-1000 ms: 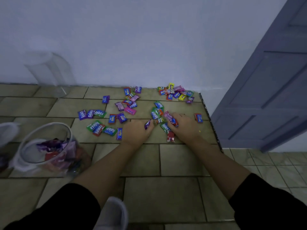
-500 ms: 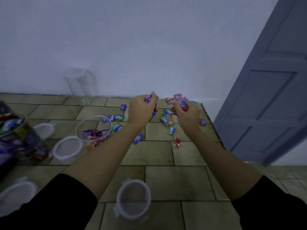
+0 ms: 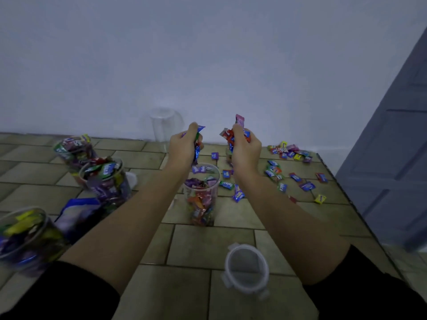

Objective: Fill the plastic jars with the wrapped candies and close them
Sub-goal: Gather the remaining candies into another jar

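Both fists have swung in from the scatter and now hang above the open jar (image 3: 201, 195), left hand (image 3: 183, 147) and right hand (image 3: 245, 150) each clenched on a bunch of wrapped candies (image 3: 233, 135). It's about half full. Three filled jars (image 3: 105, 179) wait at left, uncapped; a lid (image 3: 247, 271) lies near; loose candies (image 3: 275, 173) remain on the tiles.

Open jar (image 3: 201, 181) mouth clear below hands; lid (image 3: 247, 271) nearby.
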